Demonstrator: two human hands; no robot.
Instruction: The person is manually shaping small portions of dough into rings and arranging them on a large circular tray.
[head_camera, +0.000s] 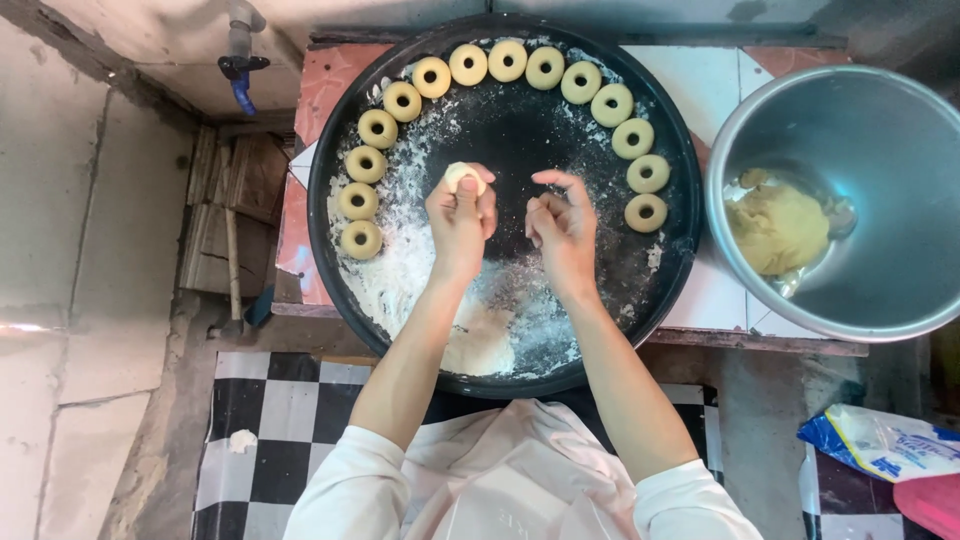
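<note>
My left hand (460, 215) is closed around a small pale dough piece (463, 175) that pokes out above its fingers, over the middle of a large round black tray (330, 150). My right hand (562, 222) hovers just to the right of it, fingers loosely curled and holding nothing. Several ring-shaped dough pieces (507, 60) lie in an arc along the tray's far rim, from the left side round to the right. White flour (400, 270) is strewn over the tray's left and near parts.
A big metal bowl (880, 110) with a lump of yellow dough (778, 228) stands right of the tray on a tiled counter. A blue and white bag (885, 442) lies at the lower right. Below is a black and white checked floor (265, 420). A blue tap (240, 70) is upper left.
</note>
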